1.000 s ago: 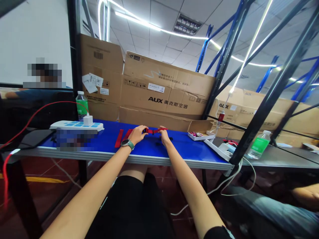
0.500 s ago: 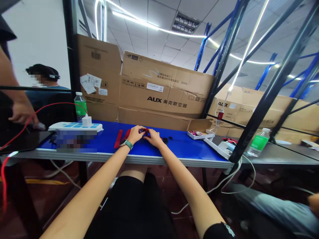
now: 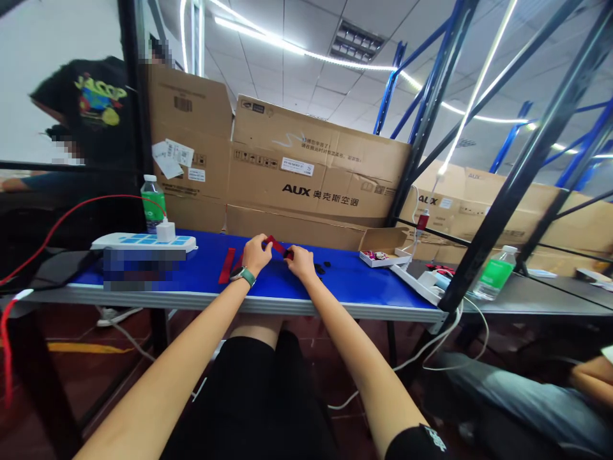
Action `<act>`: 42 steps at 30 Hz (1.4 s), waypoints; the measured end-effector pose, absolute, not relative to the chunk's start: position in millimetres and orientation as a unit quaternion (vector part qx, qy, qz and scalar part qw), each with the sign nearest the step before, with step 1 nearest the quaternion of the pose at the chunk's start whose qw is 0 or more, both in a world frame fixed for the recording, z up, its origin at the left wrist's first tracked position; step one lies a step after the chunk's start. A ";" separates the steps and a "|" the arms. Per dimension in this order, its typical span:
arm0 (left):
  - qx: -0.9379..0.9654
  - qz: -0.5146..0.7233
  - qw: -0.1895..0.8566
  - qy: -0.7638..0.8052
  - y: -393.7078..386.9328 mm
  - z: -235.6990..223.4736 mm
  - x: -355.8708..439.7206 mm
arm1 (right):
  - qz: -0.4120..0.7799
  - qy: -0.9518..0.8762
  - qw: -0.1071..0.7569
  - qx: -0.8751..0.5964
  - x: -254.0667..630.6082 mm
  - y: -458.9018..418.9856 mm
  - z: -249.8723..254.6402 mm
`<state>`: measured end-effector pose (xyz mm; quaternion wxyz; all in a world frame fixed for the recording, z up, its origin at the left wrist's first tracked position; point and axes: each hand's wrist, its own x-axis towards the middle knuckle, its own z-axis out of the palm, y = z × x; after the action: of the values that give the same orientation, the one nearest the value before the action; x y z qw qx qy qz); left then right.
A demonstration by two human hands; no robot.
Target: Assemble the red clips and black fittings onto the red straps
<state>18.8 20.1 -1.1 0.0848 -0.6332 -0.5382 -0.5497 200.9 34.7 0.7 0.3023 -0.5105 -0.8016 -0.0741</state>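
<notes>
A red fabric strap [image 3: 276,246] runs between my hands, just above the blue table top [image 3: 364,291], with a dark end piece [image 3: 288,254] at its right end. My left hand [image 3: 256,254], wearing a wristwatch, pinches the strap's left part. My right hand [image 3: 301,263] holds the dark end. Two more red strips [image 3: 227,265] lie flat on the table, left of my left hand. Several small black pieces [image 3: 320,268] lie just right of my right hand.
A white power strip [image 3: 143,243] with a charger and red cable stands at the table's back left, beside a water bottle [image 3: 154,204]. A small open box [image 3: 380,252] sits back right. Cardboard boxes stand behind the table. A rack post crosses the right side, and a person stands back left.
My hands have moved slightly apart, and the strap now shows between them, lifted off the table. A person in a dark printed shirt has appeared at the back left.
</notes>
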 end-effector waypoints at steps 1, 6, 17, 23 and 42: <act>-0.603 -0.578 0.100 -0.541 19.6 0.3 17.2 | -0.083 -0.793 0.286 -0.531 202.8 33.2 1.2; -0.446 -0.696 0.105 -0.552 19.5 5.0 9.4 | -0.121 -0.726 0.224 -0.639 214.2 29.2 -0.2; -0.563 -0.684 0.016 -0.464 30.8 -4.2 11.7 | 0.048 -0.888 0.342 -0.302 201.3 21.0 7.8; -0.557 -0.627 0.047 -0.543 27.1 -3.4 8.8 | 0.058 -0.933 0.294 -0.199 195.8 19.7 3.0; -0.601 -0.269 0.135 -0.740 11.3 -16.4 19.7 | -0.003 -0.717 0.145 -0.682 217.4 28.8 -7.0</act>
<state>19.7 11.3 -16.4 0.1352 -0.6009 -0.7405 -0.2689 217.4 28.8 -7.0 0.1449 -0.6817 -0.7172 -0.0028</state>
